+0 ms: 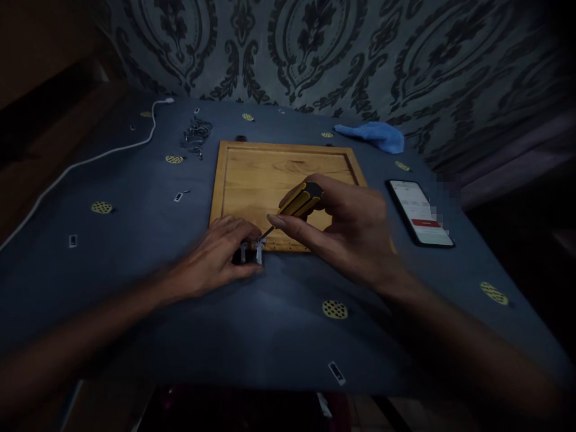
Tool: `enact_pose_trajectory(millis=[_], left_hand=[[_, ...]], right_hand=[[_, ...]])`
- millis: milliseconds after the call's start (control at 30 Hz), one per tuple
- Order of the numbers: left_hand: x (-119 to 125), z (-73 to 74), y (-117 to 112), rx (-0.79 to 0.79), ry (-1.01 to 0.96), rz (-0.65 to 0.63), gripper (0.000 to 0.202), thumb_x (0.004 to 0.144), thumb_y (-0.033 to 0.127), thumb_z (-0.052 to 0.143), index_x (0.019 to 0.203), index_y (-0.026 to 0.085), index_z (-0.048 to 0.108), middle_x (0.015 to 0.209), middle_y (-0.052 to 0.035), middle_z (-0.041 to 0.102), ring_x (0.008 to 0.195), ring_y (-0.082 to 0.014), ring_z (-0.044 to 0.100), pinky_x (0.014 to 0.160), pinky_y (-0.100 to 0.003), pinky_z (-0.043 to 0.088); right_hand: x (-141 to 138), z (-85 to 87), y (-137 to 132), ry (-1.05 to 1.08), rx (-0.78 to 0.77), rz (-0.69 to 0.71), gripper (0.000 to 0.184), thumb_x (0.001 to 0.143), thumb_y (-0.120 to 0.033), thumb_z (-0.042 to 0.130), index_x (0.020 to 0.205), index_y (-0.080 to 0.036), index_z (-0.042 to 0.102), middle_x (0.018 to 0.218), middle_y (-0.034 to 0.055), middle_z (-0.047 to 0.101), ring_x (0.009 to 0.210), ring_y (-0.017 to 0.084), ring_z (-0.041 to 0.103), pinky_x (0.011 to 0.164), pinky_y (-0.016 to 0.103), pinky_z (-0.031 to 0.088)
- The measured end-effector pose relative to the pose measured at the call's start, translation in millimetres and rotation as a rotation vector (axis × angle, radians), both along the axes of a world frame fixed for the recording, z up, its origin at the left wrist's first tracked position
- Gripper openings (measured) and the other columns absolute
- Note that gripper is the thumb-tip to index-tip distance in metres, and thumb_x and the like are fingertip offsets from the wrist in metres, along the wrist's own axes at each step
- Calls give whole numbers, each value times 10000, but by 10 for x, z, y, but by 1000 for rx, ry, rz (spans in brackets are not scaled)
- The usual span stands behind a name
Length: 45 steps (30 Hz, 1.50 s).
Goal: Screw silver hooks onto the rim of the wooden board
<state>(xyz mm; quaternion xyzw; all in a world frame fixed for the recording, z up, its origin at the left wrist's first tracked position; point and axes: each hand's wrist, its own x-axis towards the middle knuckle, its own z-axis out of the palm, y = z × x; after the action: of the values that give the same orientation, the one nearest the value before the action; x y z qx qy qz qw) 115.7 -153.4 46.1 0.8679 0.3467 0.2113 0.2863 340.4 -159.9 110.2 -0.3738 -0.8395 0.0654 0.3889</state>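
Observation:
A wooden board (283, 180) with a raised rim lies flat on the table. My right hand (346, 228) is closed around a screwdriver (297, 201) with a yellow and black handle. Its shaft slants down to the left, and the tip meets a small pale metal fitting (260, 251) at the board's front edge. Thumb below and fingers above, my left hand (220, 255) grips this fitting against the edge. The fitting's exact kind is too dark to make out. A row of small holes runs along the edge to its right.
A phone (420, 213) with a lit screen lies at the right, and a blue cloth (378, 137) behind it. At the back left is a pile of small metal parts (197, 132). A white cable (90, 161) runs down the left side of the patterned tablecloth (148, 336).

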Motion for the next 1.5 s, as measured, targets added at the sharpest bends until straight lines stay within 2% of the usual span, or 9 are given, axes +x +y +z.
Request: enact_pose_trajectory(millis=[400,533,700,833,900,1000,1133,1300,1500], left_hand=[[2,9,-1,10,-2,2,313,899,346,776,1124,194,621,1102,-55,704,1045,-276,639,964,-437,518],[6,27,1,-32,22,16,309,898,375,764,1119,211,624,1086,-51,692,1048,-283,630,972,-450,515],[0,31,-4,-44,24,20,311,904,394,742,1125,216,613,1115,-60,693,1064,-288,628,976,-465,519],[-2,36,-5,-49,30,19,310,913,406,718,1145,232,609,1142,-59,697,1091,-294,628,996,-479,518],[-3,38,-3,-45,26,11,309,916,408,719,1144,231,608,1154,-62,697,1106,-296,630,1004,-484,515],[-1,39,-1,-37,22,10,306,908,387,744,1124,214,613,1113,-61,695,1069,-290,634,983,-467,524],[1,39,0,-36,20,11,317,898,379,766,1130,219,619,1114,-58,694,1069,-291,632,965,-445,528],[5,21,-5,-12,-1,10,282,901,365,754,1096,219,613,1092,-54,699,1055,-284,632,956,-448,518],[4,25,-3,-14,2,16,256,899,360,749,1058,217,609,1072,-45,690,1023,-267,629,945,-419,516]], right_hand=[[-15,-41,-1,69,-85,48,275,947,-394,769,820,-195,628,711,-19,647,612,114,630,542,250,470],[-13,10,-6,102,-237,94,248,948,-401,763,885,-178,677,750,5,686,651,137,658,568,262,488],[26,126,4,162,-491,181,314,966,-446,725,1134,-181,722,987,60,768,852,191,737,651,275,565],[51,162,10,174,-552,248,304,983,-443,703,1132,-181,737,1000,56,770,869,179,739,717,280,596],[41,124,9,170,-508,235,286,981,-461,702,1021,-180,741,946,48,764,813,164,728,701,277,593],[3,13,-3,150,-309,124,295,961,-475,725,872,-195,694,827,23,734,700,147,686,621,275,553],[-60,-99,-38,134,-76,-10,277,934,-440,770,839,-220,629,742,-2,687,649,151,654,584,288,530],[-99,-81,-48,256,-58,-54,276,948,-406,755,806,-239,588,716,-4,651,627,166,644,567,317,527],[-92,-108,-24,223,-16,-17,297,912,-403,801,787,-225,598,689,-19,648,579,141,617,551,299,499]])
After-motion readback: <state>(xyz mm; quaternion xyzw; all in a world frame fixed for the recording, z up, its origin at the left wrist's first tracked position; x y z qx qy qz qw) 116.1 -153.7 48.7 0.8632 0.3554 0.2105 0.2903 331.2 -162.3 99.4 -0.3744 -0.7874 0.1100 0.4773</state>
